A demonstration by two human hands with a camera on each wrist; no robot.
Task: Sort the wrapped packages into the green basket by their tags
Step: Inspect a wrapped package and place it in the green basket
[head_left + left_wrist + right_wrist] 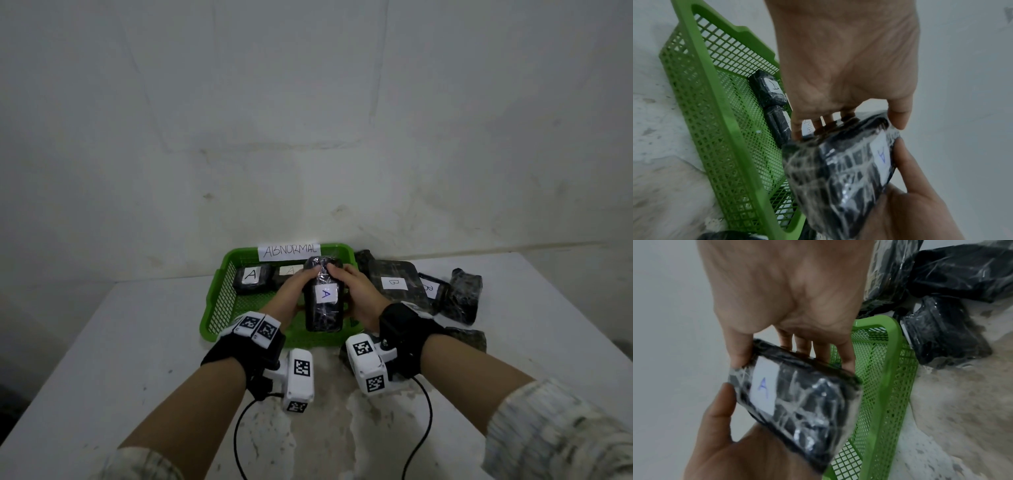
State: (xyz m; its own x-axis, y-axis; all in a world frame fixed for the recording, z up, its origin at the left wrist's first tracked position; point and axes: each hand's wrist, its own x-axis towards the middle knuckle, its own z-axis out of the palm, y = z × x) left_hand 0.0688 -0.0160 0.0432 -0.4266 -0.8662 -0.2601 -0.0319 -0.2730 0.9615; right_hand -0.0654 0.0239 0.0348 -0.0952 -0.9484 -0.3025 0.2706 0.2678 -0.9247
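Package tagged "A" (323, 298), black and bound in clear film, is held above the green basket (219, 301) between both hands. Left hand (292, 287) grips its left edge, thumb laid over the top end and fingers (797, 129) curled behind. Right hand (356, 291) grips the right edge in mirror fashion, thumb on the upper face and fingers (846, 356) wrapped underneath. White tag faces up, its blue letter legible in all three views. Each wrist carries a black strap with a white camera block bearing coded markers (299, 373).

Basket rests on the white table (102, 359), its mesh floor largely bare in the near half. At its far left lies a second wrapped package (251, 278) tagged "A"; beside it a third (286, 274), whose tag is partly hidden by the left hand and probably also reads "A". A paper sign reading "ABNORMAL" (289, 250) stands at the far rim.

Right of the basket, on the table, a cluster of further wrapped packages: a flat one tagged "B" (394, 282), a smaller one tagged "B" (432, 289), and an untagged bundle (462, 294) at the outer edge. Behind stands a pale, stained wall (308, 120).
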